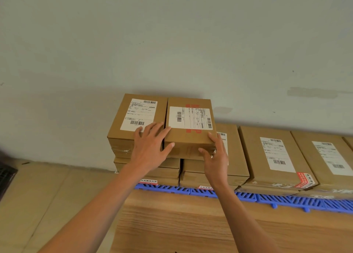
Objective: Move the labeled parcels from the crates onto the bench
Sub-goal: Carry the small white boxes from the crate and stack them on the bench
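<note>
A brown cardboard parcel [189, 130] with a white label and red print sits on top of a stack against the wall. My left hand [150, 147] holds its near left corner, fingers on its top and thumb on its front face. My right hand [215, 153] grips its near right corner the same way. Touching it on the left stands a second labeled parcel [137, 119], also on a stack. Lower parcels [275, 157] lie flat in a row to the right.
The stacks rest on a blue plastic grid pallet [286, 201] along the pale wall [172, 42]. A wooden surface [191, 224] lies in front of it. Tiled floor [47, 195] is at the left, with a dark object [5, 176] at the left edge.
</note>
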`<control>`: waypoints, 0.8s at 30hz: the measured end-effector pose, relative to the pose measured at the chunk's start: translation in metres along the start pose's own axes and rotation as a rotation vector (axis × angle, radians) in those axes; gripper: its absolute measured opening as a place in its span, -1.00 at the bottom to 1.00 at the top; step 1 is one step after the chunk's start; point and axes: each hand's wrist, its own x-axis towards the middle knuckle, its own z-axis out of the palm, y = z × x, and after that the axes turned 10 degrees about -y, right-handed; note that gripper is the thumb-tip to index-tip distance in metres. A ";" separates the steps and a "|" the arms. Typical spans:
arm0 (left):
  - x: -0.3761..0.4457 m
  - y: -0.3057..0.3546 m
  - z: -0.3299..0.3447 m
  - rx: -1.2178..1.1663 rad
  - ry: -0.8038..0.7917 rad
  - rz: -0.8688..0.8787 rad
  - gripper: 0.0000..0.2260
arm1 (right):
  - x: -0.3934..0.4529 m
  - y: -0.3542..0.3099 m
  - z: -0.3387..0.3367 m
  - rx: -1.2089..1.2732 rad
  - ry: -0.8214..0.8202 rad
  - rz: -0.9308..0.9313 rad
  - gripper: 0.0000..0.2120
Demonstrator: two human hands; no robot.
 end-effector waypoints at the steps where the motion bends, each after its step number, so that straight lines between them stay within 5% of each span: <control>1: 0.000 -0.001 0.001 0.004 0.012 0.004 -0.44 | 0.001 0.001 -0.001 -0.010 -0.014 0.004 -0.39; 24: 0.014 -0.010 -0.020 -0.019 -0.069 0.080 -0.44 | 0.008 -0.029 -0.014 -0.465 -0.148 -0.024 -0.58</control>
